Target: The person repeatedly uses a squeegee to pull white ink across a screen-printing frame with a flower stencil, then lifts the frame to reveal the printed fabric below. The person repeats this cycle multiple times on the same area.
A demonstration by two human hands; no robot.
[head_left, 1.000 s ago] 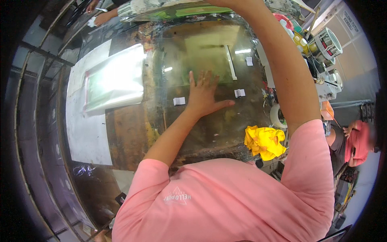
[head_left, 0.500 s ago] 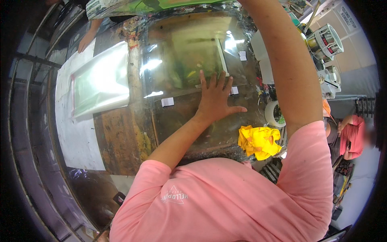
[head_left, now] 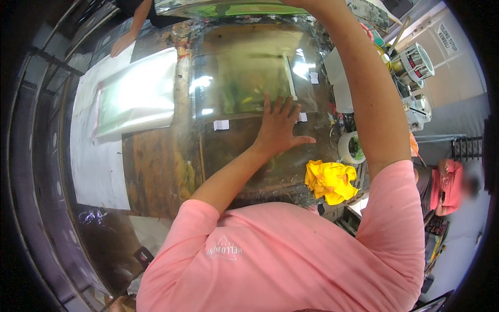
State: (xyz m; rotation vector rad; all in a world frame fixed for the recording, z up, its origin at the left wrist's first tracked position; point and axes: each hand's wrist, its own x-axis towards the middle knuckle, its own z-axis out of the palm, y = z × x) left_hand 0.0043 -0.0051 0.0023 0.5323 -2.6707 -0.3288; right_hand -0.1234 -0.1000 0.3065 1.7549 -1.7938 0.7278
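My left hand [head_left: 280, 124] lies flat with its fingers spread on the glossy work surface [head_left: 234, 166]. Its fingertips reach the near edge of a clear plastic sheet [head_left: 249, 78] with a greenish tint. Small white tabs [head_left: 221, 125] mark the sheet's near side, one partly under my fingers. A narrow white strip [head_left: 290, 78] runs along its right part. My right arm stretches to the far side, where my right hand [head_left: 299, 2] is cut off by the top edge beside a green-and-silver panel [head_left: 234, 9]. Its fingers are hidden.
A stack of clear plastic sheets [head_left: 138, 93] rests on white paper [head_left: 99, 182] at left, near a co-worker's hand [head_left: 123, 44]. Crumpled yellow cloth [head_left: 331, 182] and a tape roll [head_left: 351, 147] sit at right, with paint cans [head_left: 413, 65] beyond. Another person [head_left: 448, 187] is far right.
The view has shifted slightly. The green panel at the far side now shows less, as my right hand has moved farther up and left. My left hand stays pressed in place.
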